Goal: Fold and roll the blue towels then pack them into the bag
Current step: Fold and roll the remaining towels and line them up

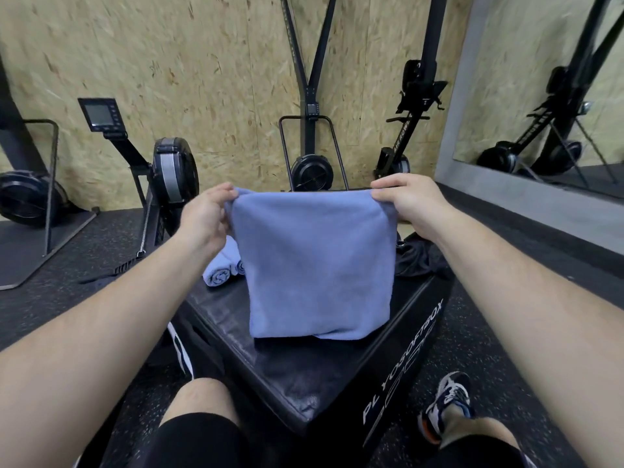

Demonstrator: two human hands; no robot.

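A blue towel (314,261), folded double, hangs in the air above the black plyo box (287,369). My left hand (206,214) pinches its upper left corner and my right hand (410,199) pinches its upper right corner. The towel's lower edge reaches down to the box top. Behind its left side lie rolled blue towels (221,270) on the box, partly hidden. A black bag (417,256) sits at the box's far right corner, mostly hidden by the towel and my right forearm.
Black rowing machines (169,177) and a ski trainer (312,170) stand along the chipboard wall. A mirror (547,96) leans at the right. My knee (202,403) and my shoe (445,403) flank the box on the dark rubber floor.
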